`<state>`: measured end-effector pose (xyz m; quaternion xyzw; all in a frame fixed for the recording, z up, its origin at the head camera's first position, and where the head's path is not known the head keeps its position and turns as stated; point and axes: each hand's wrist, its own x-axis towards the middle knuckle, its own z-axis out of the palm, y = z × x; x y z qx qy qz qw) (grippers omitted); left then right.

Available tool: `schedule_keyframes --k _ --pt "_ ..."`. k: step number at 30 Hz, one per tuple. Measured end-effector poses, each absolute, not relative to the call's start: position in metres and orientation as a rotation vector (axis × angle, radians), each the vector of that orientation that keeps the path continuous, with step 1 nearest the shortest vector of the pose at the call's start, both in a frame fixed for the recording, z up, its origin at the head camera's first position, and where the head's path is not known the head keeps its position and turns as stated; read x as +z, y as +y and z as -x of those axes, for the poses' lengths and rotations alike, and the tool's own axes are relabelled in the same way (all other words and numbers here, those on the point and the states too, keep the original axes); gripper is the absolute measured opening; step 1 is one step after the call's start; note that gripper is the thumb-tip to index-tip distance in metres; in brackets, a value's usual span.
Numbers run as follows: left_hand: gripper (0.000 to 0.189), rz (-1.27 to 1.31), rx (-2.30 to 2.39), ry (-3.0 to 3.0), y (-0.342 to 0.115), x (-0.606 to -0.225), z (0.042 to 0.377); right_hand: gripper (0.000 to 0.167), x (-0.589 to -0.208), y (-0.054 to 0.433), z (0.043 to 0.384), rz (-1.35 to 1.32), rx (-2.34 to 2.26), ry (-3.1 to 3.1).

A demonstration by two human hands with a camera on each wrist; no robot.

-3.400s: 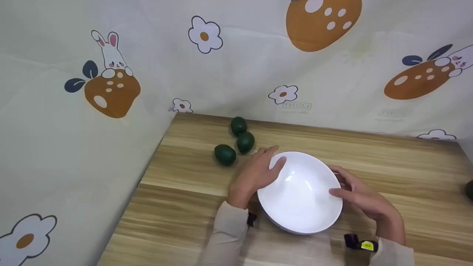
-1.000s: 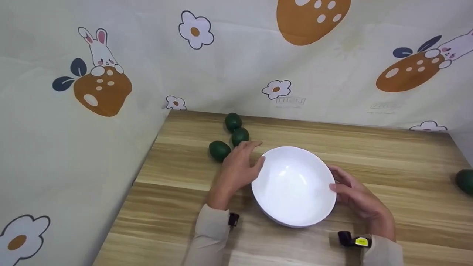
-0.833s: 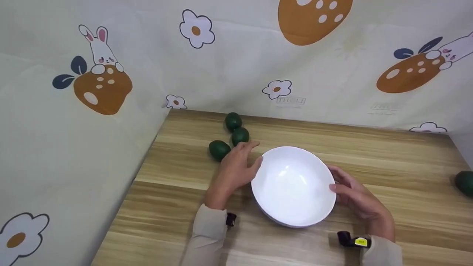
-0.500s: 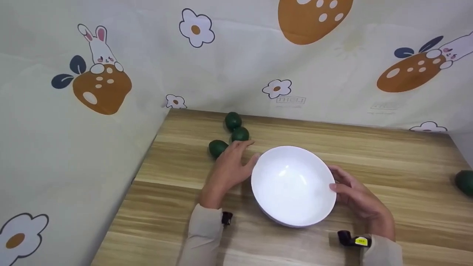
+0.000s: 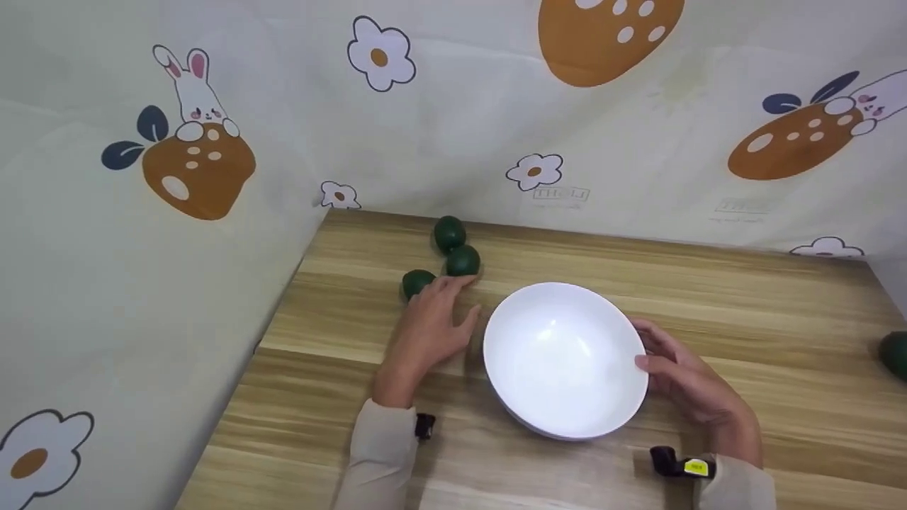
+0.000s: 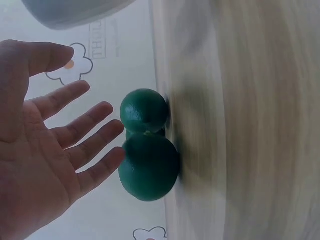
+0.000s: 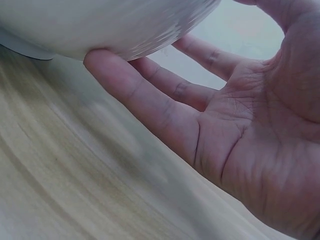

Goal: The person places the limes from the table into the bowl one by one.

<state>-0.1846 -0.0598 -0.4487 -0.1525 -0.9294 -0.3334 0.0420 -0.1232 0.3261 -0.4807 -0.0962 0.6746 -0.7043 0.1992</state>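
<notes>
A white bowl (image 5: 567,361) stands on the wooden table. My right hand (image 5: 694,382) holds it at the right side, thumb over the rim; in the right wrist view the fingers (image 7: 145,100) lie under its curved outer wall. To the bowl's left, my left hand (image 5: 425,329) is spread and holds nothing, its fingertips close to a dark green egg-shaped fruit (image 5: 417,283) that it partly covers in the head view. Two similar fruits, a middle one (image 5: 463,261) and a rear one (image 5: 450,234), sit just behind. The left wrist view shows the open palm (image 6: 35,170) facing green fruits (image 6: 149,167).
Another dark green fruit (image 5: 896,354) lies at the table's far right, cut off by the frame. A patterned cloth (image 5: 453,106) with rabbits and flowers hangs behind and left of the table (image 5: 297,397). Dark wrist-camera mounts (image 5: 665,460) stick out near both sleeves.
My left hand has let go of the bowl's left rim and moved left toward the green fruits. My right hand keeps its hold, and the bowl stays nearly in place.
</notes>
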Motion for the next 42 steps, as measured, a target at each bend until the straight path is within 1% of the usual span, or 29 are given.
schedule_keyframes --k 12,17,27,42 --pt "0.05 0.418 -0.927 -2.817 -0.066 -0.448 0.185 0.053 -0.478 0.326 0.126 0.306 -1.982 1.862" --pt "0.049 0.424 -0.923 -2.807 -0.068 -0.447 0.187 0.053 -0.477 0.326 0.127 0.309 -1.968 1.859" --pt "0.048 0.346 -0.955 -2.806 -0.082 -0.447 0.192 0.055 -0.478 0.328 0.128 0.332 -1.973 1.838" --pt "0.048 0.307 -0.905 -2.826 -0.079 -0.458 0.197 0.055 -0.479 0.329 0.125 0.341 -1.97 1.823"
